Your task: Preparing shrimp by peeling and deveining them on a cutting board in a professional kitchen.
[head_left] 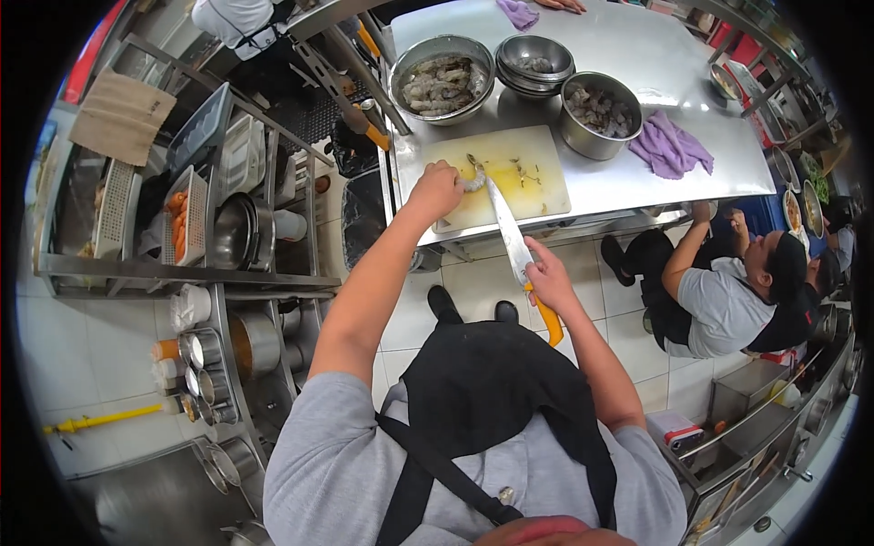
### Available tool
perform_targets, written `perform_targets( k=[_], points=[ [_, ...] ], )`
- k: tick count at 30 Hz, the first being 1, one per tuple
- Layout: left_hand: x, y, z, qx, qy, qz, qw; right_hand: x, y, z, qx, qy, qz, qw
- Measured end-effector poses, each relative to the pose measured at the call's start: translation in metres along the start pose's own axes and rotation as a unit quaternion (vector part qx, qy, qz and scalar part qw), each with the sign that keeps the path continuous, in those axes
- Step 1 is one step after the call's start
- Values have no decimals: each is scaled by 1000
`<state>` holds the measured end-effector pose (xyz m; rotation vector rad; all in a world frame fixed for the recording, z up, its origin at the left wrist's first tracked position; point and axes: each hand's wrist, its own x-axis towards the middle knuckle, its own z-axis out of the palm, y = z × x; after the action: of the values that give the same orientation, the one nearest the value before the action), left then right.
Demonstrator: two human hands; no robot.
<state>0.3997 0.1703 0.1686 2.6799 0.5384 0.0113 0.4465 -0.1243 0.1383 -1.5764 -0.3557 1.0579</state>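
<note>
My right hand [550, 278] is closed round the yellow handle of a long chef's knife [513, 232], index finger stretched along the spine. The blade's tip reaches a greyish shrimp [474, 179] on the white cutting board [537, 146]. My left hand [438, 189] pinches the shrimp's left side against the board. Small dark scraps and yellowish wet stains lie to the right of the blade. Behind the board stands a wide metal bowl [397, 89] of whole shrimp. A deeper metal pot [587, 146] with grey shrimp pieces sits at the board's far right.
Stacked metal bowls [537, 86] stand between the bowl and the pot. A purple cloth [672, 146] lies right of the pot on the steel table [728, 173]. Two co-workers [728, 296] are at the right. A shelf rack [182, 266] with trays and pots stands left.
</note>
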Motion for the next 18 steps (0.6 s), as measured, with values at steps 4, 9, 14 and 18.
perform_targets(
  k=[4, 9, 14, 18],
  points=[
    [8, 17, 0, -1, 47, 10, 999, 6, -4, 6, 45, 11, 0, 999],
    [17, 33, 2, -36, -33, -98, 994, 33, -11, 21, 99, 44, -22, 994],
    [16, 32, 2, -61, 0, -117, 991, 54, -31, 25, 47, 24, -33, 998],
    [14, 29, 5, -89, 16, -128, 988, 59, -38, 28, 32, 15, -39, 999]
  ],
)
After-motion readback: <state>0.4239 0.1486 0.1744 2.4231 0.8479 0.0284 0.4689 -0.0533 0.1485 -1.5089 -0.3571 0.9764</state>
